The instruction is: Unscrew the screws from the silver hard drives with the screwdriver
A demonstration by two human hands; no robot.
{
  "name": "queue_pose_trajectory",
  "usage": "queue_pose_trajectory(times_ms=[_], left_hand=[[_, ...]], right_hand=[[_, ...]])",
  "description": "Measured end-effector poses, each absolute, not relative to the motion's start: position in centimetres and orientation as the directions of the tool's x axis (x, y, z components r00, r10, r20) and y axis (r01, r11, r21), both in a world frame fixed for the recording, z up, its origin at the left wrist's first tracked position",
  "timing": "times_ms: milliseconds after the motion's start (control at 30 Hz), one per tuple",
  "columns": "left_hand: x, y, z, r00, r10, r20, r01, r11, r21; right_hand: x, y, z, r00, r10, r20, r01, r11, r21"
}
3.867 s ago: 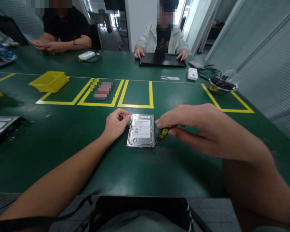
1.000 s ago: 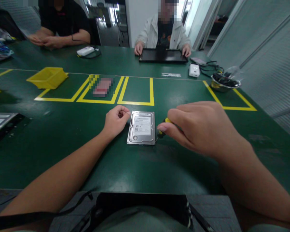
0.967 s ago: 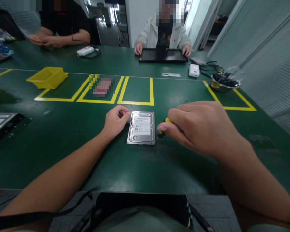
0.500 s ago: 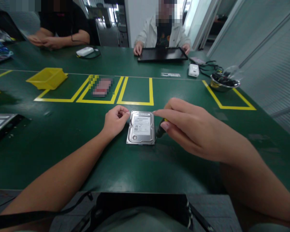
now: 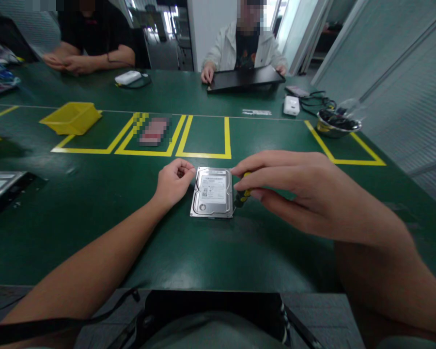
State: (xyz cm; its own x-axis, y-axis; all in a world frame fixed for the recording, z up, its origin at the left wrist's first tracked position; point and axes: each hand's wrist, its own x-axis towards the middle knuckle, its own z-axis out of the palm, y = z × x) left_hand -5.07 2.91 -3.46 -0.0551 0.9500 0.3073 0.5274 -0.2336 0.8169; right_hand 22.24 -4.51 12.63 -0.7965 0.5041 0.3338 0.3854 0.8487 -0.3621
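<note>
Flat on the table [image 5: 160, 261] lies the silver hard drive [image 5: 215, 196], label up. At its left edge sits the left hand [image 5: 174, 182], fingers curled, thumb right at the rim; whether it's pinching, I can't tell! To the drive's right, the right hand [image 5: 308, 194] grips a yellow-and-black screwdriver [image 5: 242, 198], slanted, its tip down at the drive's near right corner. Beyond the drive to the left, a yellow bin [image 5: 72, 123]; beyond it to the right, a metal bowl [image 5: 337, 132]; straight past it, a co-worker holds a tilted black panel [image 5: 245, 79].
</note>
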Motion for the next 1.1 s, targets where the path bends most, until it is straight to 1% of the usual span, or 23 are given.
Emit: queue_pose_trajectory(times_ms=[267, 433, 533, 867, 967, 1100], left_hand=[[-5.04, 2.88, -3.48, -0.059, 0.951, 0.303, 0.530, -0.227, 0.817], [-5.05, 2.87, -3.50, -0.057, 0.949, 0.311, 0.542, -0.233, 0.807], [-5.05, 2.86, -3.48, -0.054, 0.947, 0.317, 0.548, -0.237, 0.802], [-5.01, 2.79, -3.39, -0.051, 0.949, 0.312, 0.547, -0.235, 0.804], [-5.00, 2.79, -3.36, -0.052, 0.948, 0.314, 0.543, -0.237, 0.805], [-5.03, 2.83, -3.43, -0.051, 0.949, 0.311, 0.540, -0.235, 0.808]], right_hand=[[21.99, -4.37, 12.20, -0.780, 0.534, 0.327, 0.417, 0.832, -0.366], [22.06, -4.30, 12.32, -0.752, 0.547, 0.369, 0.429, 0.830, -0.355], [22.11, -4.33, 12.51, -0.750, 0.555, 0.360, 0.437, 0.825, -0.359], [22.29, -4.40, 12.78, -0.799, 0.482, 0.359, 0.341, 0.856, -0.388], [22.17, -4.48, 12.74, -0.795, 0.495, 0.350, 0.358, 0.849, -0.388], [21.90, -4.48, 12.50, -0.755, 0.528, 0.389, 0.404, 0.842, -0.358]])
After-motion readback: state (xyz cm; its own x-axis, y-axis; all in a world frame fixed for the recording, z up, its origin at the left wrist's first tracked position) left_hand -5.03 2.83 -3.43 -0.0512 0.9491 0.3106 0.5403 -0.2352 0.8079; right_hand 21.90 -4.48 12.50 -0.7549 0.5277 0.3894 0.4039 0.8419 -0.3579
